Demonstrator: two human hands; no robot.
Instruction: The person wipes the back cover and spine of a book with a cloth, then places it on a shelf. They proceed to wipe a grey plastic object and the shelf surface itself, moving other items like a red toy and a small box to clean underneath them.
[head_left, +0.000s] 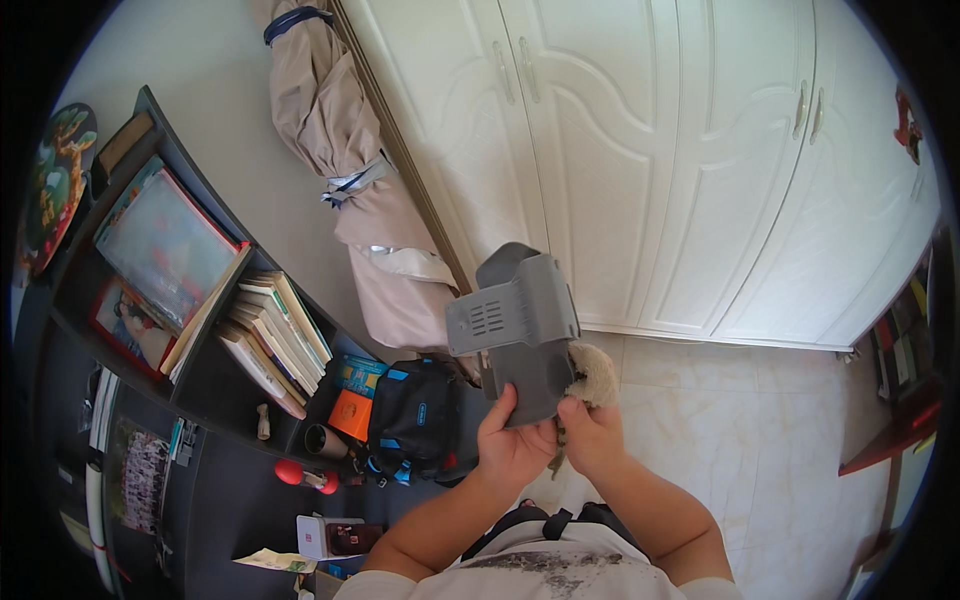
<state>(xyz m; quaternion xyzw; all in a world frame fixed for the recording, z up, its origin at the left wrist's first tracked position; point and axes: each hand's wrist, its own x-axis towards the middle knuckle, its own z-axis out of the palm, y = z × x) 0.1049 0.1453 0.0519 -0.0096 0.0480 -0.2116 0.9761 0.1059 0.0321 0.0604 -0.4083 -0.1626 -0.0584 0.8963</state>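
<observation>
A grey plastic holder with a slotted panel is held up before me, over the floor. My left hand grips its lower edge, with the thumb on the front face. In my right hand is a beige fluffy cloth, bunched against the holder's lower right side; a darker, dirty-looking end of it hangs down between my hands. The fingers of my right hand are partly hidden behind the cloth.
At left, a dark shelf unit holds books and a picture frame. Beside it are a black backpack, a dark cup and red dumbbell-like balls. White wardrobe doors stand ahead, with a tied beige curtain to their left.
</observation>
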